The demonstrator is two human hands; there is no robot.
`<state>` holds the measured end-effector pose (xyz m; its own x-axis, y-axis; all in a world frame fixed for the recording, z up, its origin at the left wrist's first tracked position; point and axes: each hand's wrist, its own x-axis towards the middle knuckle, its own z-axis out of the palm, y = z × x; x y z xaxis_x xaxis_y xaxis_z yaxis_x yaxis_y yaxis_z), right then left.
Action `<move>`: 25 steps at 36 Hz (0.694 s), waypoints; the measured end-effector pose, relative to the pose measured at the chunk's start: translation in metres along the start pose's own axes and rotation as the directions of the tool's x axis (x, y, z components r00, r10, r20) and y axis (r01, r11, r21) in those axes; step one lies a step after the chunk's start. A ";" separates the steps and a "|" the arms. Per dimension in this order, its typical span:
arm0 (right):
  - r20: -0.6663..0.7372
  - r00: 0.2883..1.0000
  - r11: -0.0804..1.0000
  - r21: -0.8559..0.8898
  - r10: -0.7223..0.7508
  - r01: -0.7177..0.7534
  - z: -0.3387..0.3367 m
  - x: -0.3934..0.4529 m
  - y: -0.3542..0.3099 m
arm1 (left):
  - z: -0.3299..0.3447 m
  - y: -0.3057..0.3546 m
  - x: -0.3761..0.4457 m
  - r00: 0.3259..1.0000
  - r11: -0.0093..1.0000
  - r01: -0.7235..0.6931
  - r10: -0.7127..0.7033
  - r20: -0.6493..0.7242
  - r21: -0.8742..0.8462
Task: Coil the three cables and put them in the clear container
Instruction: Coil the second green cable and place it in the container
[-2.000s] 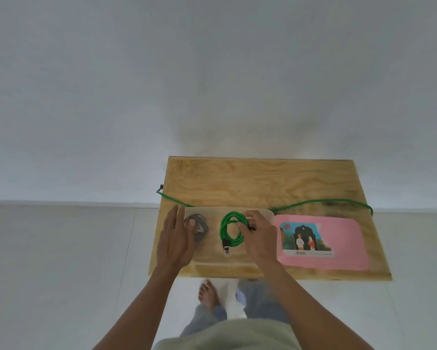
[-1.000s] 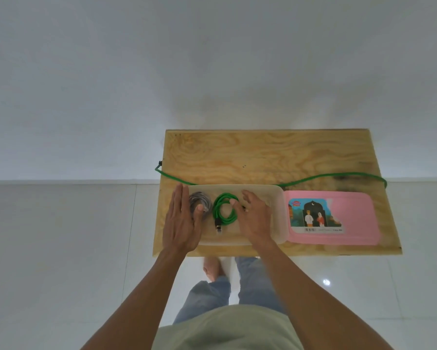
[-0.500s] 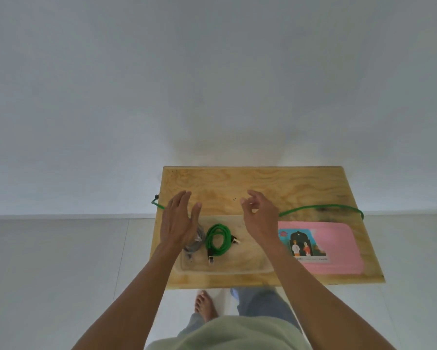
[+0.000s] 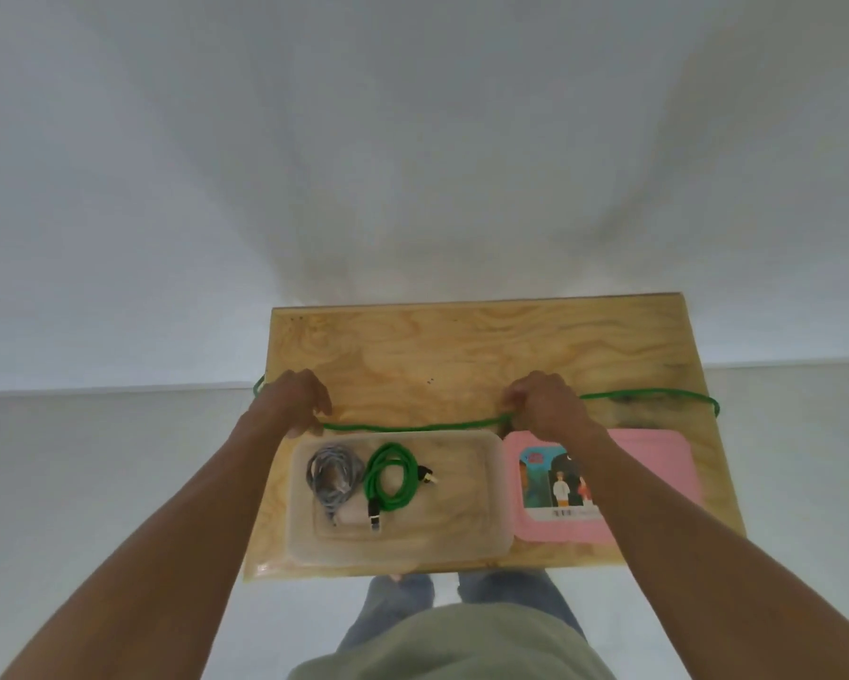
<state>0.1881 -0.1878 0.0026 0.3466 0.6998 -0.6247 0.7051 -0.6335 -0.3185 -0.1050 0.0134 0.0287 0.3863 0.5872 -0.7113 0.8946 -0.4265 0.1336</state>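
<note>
A clear container [image 4: 481, 488] sits on the near left part of the wooden table [image 4: 471, 355]. Inside it lie a coiled grey cable [image 4: 333, 476] and a coiled green cable [image 4: 390, 476]. A long green cable [image 4: 412, 427] stretches uncoiled across the table just behind the container, its ends reaching both table sides. My left hand [image 4: 297, 402] grips this cable near its left end. My right hand [image 4: 542, 404] pinches it further right, behind the pink lid.
A pink lid [image 4: 658, 463] with a picture label lies right of the container. The table stands against a white wall. My legs and a bare foot [image 4: 410, 588] show below the table's near edge.
Both hands left the container, where the green coil now lies free, and moved back to take hold of the long green cable. The camera view shifted.
</note>
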 end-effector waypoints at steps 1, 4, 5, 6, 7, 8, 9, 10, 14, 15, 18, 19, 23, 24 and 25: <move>0.041 0.999 1.000 -0.016 0.004 -0.004 0.000 0.002 0.000 | -0.001 0.001 0.003 1.000 1.000 0.006 -0.006 0.022 0.014; 0.082 0.997 0.996 -0.087 0.004 0.004 0.001 0.008 -0.004 | -0.001 0.007 0.011 0.998 0.995 0.006 -0.012 0.064 0.100; 0.066 0.998 0.993 -0.114 -0.006 0.013 0.001 0.009 -0.004 | -0.001 0.010 0.012 0.998 0.991 -0.001 -0.009 0.069 0.133; 0.051 0.999 0.990 -0.143 -0.015 0.022 0.001 0.010 -0.005 | -0.001 0.013 0.014 0.998 0.988 -0.006 -0.004 0.070 0.155; 0.045 0.999 0.986 -0.166 -0.022 0.029 0.001 0.010 -0.005 | 0.000 0.014 0.016 0.998 0.987 -0.011 0.000 0.069 0.163; 0.047 0.999 0.982 -0.185 -0.027 0.036 0.002 0.010 -0.005 | 0.001 0.014 0.016 0.998 0.987 -0.007 -0.004 0.066 0.162; 0.051 0.998 0.979 -0.202 -0.032 0.042 0.003 0.011 -0.005 | 0.001 0.015 0.016 0.998 0.987 -0.003 -0.008 0.068 0.164; 0.050 0.998 0.975 -0.215 -0.038 0.048 0.004 0.011 -0.005 | 0.002 0.016 0.016 0.997 0.987 0.002 -0.013 0.070 0.161; -0.052 0.997 0.981 -0.186 -0.063 0.052 0.002 0.011 -0.007 | 0.002 0.012 0.014 0.998 0.992 -0.025 0.016 0.068 0.123; -0.102 0.993 0.985 -0.169 -0.064 0.046 0.000 0.011 -0.008 | 0.000 0.012 0.013 0.998 0.993 -0.040 0.034 0.054 0.109; -0.227 0.973 0.995 -0.095 -0.050 0.029 -0.012 0.010 -0.017 | -0.011 0.011 0.009 0.997 0.998 -0.065 0.066 -0.030 0.009; -0.269 0.962 0.998 -0.054 -0.039 0.026 -0.017 0.010 -0.021 | -0.018 0.011 0.007 0.996 0.997 -0.066 0.063 -0.065 -0.048; -0.488 0.872 0.983 0.173 0.033 0.059 -0.040 0.005 -0.047 | -0.043 0.010 -0.003 0.969 0.946 -0.090 0.010 -0.247 -0.313; -0.543 0.839 0.971 0.218 0.039 0.096 -0.046 0.003 -0.055 | -0.050 0.011 -0.006 0.951 0.923 -0.117 -0.002 -0.308 -0.367; -0.592 0.805 0.958 0.249 0.035 0.141 -0.053 0.000 -0.064 | -0.056 0.014 -0.010 0.928 0.901 -0.154 -0.008 -0.371 -0.405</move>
<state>0.1755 -0.1301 0.0606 0.6703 0.7364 -0.0919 0.5703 -0.5904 -0.5712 -0.0841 0.0406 0.0765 0.4347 0.8042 -0.4053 0.8377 -0.1959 0.5097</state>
